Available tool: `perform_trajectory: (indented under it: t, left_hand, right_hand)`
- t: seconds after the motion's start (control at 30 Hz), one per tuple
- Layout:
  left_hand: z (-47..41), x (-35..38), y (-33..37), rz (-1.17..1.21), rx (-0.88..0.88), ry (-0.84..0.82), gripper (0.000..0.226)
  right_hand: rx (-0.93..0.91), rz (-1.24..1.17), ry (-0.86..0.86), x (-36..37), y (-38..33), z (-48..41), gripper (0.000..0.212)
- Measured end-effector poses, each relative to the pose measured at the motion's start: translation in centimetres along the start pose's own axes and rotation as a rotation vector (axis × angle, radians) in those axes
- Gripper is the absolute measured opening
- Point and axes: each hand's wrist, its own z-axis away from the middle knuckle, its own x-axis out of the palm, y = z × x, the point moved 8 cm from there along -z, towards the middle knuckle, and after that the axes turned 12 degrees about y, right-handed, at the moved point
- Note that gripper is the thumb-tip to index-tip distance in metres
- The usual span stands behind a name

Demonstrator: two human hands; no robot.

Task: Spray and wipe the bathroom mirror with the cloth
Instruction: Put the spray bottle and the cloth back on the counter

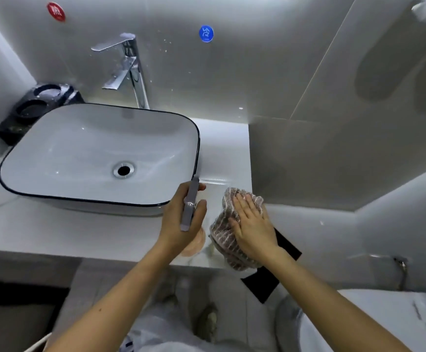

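Observation:
A brown-and-white striped cloth (223, 235) lies bunched on the white counter (227, 153), right of the basin. My right hand (253, 224) presses flat on it, fingers together and stretched out. My left hand (178, 219) is closed around a grey lever-like part (190, 207), with a peach-coloured rounded body (195, 246) showing below the palm; it looks like a spray bottle. It hovers at the basin's front right corner, just left of the cloth. No mirror is in view.
A white basin with a dark rim (197, 138) fills the left of the counter, a chrome tap (130, 69) behind it. A black tray (39, 102) stands at far left. A black flat object (286, 246) lies under my right wrist. A wall closes off the right.

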Motion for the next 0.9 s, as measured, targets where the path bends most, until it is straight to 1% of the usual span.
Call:
perform_trajectory:
  t: [0.1,0.27,0.4,0.53,0.77,0.9]
  left_hand:
    - [0.6,0.7,-1.5,-0.009,0.029,-0.011,0.026]
    - [0.8,1.6,-4.8,-0.031,-0.077,-0.026,0.028]
    - [0.8,2.3,-6.7,-0.049,-0.108,-0.064,0.033]
    - [0.9,2.1,-8.2,-0.055,-0.14,-0.023,0.038]
    - [1.2,1.5,-9.3,-0.099,-0.143,0.031,0.05]
    - [2.0,1.2,-10.0,-0.116,-0.147,0.04,0.063]
  right_hand:
    - [0.002,0.008,-0.067,2.9,-0.2,-0.6,0.055]
    - [0.045,-0.03,-0.136,6.7,-1.0,-2.5,0.058]
    - [0.088,-0.065,-0.214,8.9,-0.2,-3.5,0.062]
    - [0.137,-0.082,-0.277,10.3,1.0,-3.4,0.062]
    - [0.091,-0.144,-0.23,10.0,1.0,-3.2,0.062]
    - [0.055,-0.172,-0.21,9.6,1.1,-2.5,0.059]
